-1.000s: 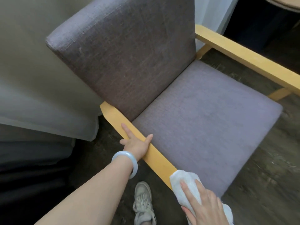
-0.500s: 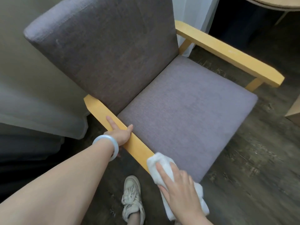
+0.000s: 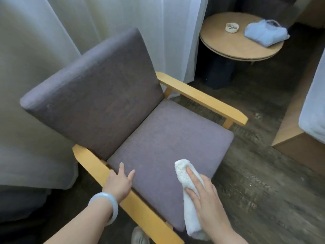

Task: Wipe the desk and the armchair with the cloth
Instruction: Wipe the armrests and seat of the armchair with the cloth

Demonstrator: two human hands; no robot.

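The right hand (image 3: 204, 194) lies flat, pressing the white cloth (image 3: 189, 196) onto the armchair's (image 3: 158, 138) seat near its front edge. The left hand (image 3: 118, 184) rests open on the near armrest (image 3: 98, 166), fingers spread, gripping nothing. The cloth's lower end is blurred.

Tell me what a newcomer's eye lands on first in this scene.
The grey-purple armchair with yellow wooden armrests fills the middle of the view. At its seat's near edge, the right hand presses a rolled white cloth onto the cushion, while the left hand, with a pale bangle on its wrist, rests across the near armrest and seat edge. Far right, a round side table holds a folded blue cloth.
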